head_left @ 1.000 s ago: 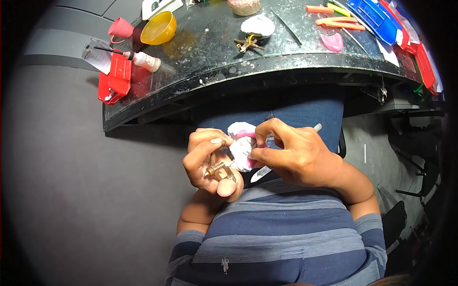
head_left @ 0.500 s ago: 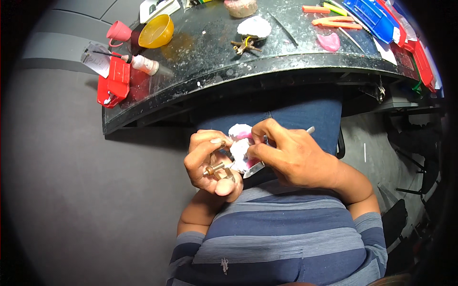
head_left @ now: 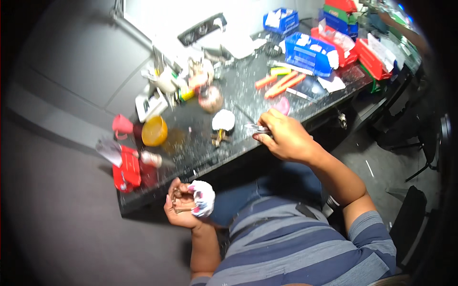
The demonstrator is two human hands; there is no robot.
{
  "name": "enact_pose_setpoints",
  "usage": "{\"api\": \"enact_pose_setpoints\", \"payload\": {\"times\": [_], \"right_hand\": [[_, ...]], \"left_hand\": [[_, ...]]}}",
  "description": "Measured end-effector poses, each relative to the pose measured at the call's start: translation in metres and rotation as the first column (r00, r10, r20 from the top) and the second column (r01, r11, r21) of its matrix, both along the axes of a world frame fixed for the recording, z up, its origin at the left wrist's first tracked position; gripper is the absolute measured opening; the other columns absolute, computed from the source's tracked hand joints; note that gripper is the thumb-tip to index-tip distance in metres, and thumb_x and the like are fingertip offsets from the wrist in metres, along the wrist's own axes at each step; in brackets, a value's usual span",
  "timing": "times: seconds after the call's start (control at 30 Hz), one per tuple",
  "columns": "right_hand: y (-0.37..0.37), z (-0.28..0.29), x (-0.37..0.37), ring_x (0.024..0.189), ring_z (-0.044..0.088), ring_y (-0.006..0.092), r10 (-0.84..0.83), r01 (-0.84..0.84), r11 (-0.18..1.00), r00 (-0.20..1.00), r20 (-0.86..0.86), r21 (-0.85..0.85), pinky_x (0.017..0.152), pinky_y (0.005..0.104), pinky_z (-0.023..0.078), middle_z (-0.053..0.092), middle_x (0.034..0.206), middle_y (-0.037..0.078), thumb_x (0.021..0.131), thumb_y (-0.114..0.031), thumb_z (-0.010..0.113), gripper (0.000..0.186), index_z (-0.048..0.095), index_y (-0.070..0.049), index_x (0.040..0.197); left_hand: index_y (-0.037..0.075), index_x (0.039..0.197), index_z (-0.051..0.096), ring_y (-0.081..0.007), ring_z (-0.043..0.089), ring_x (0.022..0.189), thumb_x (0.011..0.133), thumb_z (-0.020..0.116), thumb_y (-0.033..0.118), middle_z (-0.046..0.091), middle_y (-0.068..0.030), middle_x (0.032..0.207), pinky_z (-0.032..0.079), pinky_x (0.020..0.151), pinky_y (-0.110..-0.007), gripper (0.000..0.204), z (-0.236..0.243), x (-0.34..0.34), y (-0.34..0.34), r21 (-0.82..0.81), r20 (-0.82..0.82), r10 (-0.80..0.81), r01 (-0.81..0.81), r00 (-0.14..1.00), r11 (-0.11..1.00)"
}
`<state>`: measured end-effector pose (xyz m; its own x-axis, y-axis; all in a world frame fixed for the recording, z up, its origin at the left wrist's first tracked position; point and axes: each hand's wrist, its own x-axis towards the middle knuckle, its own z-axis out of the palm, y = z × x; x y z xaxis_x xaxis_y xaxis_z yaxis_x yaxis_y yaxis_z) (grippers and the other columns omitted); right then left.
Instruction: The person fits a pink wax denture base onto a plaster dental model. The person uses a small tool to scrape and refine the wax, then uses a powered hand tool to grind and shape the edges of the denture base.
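My left hand (head_left: pixel 183 209) is closed on a brass hinged frame carrying white plaster casts (head_left: pixel 203 198) with pink patches, just below the table's front edge. My right hand (head_left: pixel 286 136) is closed on a metal blade-like tool (head_left: pixel 253 127), held over the table's front edge at the right of centre. Near it on the table lie a pink lump (head_left: pixel 282 103) and a thin dark stick (head_left: pixel 243 111). Left of it another brass frame (head_left: pixel 219 140) bears a white cast (head_left: pixel 223 118).
Black table (head_left: pixel 181 162) holds a yellow bowl (head_left: pixel 153 129), pink cup (head_left: pixel 123 125), red bin (head_left: pixel 126 171), bottle (head_left: pixel 150 158), orange sticks (head_left: pixel 281 86), blue bin (head_left: pixel 310 55) and other bins. Bright lit area at back. Dark chair (head_left: pixel 405 148) at right. Another person's arm (head_left: pixel 400 26), far upper right.
My hands have parted: the right rose to the table with the tool, the left moved lower-left with the casts. The view has swung, showing more of the table's back.
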<state>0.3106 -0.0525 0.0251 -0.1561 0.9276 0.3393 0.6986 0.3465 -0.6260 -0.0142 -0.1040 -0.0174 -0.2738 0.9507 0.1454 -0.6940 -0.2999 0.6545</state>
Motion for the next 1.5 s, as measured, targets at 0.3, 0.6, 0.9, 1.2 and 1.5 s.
{"api": "enact_pose_setpoints", "payload": {"times": [0.3,0.6,0.9,1.2,1.5], "right_hand": [[0.145,0.007,0.001,0.086,0.074,0.0457,-0.105,0.127,0.990,0.959,0.261,-0.067,0.074,0.0519,0.060,0.072,0.087,0.031,0.077,0.000,0.064,0.014,0.073,0.005,0.086],[0.240,0.070,0.026,0.094,0.071,0.0454,-0.042,0.178,0.953,0.879,0.474,-0.246,0.083,0.0501,0.057,0.072,0.095,0.030,0.086,-0.038,0.081,0.046,0.073,0.006,0.092],[0.365,0.044,-0.022,0.098,0.074,0.0385,-0.237,0.332,0.932,0.862,0.447,-0.146,0.086,0.0453,0.059,0.075,0.103,0.024,0.086,-0.026,0.072,0.031,0.077,0.000,0.099],[0.355,0.055,-0.013,0.097,0.074,0.0389,-0.301,0.394,0.913,0.824,0.479,-0.106,0.085,0.0452,0.059,0.076,0.101,0.023,0.078,-0.022,0.071,0.031,0.076,0.001,0.099],[0.288,0.060,0.100,0.068,0.061,0.0145,-0.333,0.412,0.896,0.871,-0.361,0.167,0.063,0.0329,0.048,0.066,0.077,0.003,0.089,-0.030,0.082,0.042,0.069,-0.001,0.116]], "left_hand": [[0.004,0.095,0.070,-0.0409,0.063,0.111,0.083,0.057,0.036,0.070,-0.0169,0.101,0.050,0.094,-0.057,0.037,0.008,-0.006,0.097,-0.156,0.379,-0.196,0.271,0.904,0.950],[-0.002,0.101,0.059,-0.0631,0.042,0.132,0.100,0.036,0.067,0.049,-0.0385,0.138,0.058,0.081,-0.072,0.073,0.028,0.028,0.149,0.121,0.667,-0.485,0.560,0.565,0.820],[0.002,0.127,0.053,-0.0664,0.037,0.136,0.104,0.034,0.061,0.040,-0.0390,0.149,0.055,0.080,-0.078,0.066,0.011,0.009,0.157,0.099,0.621,-0.521,0.600,0.586,0.794],[0.011,0.162,0.026,-0.0609,0.012,0.150,0.109,0.028,0.044,0.021,-0.0341,0.163,0.033,0.101,-0.086,0.062,0.015,0.004,0.141,0.274,0.766,-0.570,0.651,0.297,0.708],[-0.012,0.158,0.012,-0.0428,0.022,0.154,0.105,0.047,0.042,0.007,-0.0328,0.167,0.036,0.120,-0.056,0.083,0.020,0.005,0.149,0.330,0.694,-0.618,0.600,0.370,0.729]]}}
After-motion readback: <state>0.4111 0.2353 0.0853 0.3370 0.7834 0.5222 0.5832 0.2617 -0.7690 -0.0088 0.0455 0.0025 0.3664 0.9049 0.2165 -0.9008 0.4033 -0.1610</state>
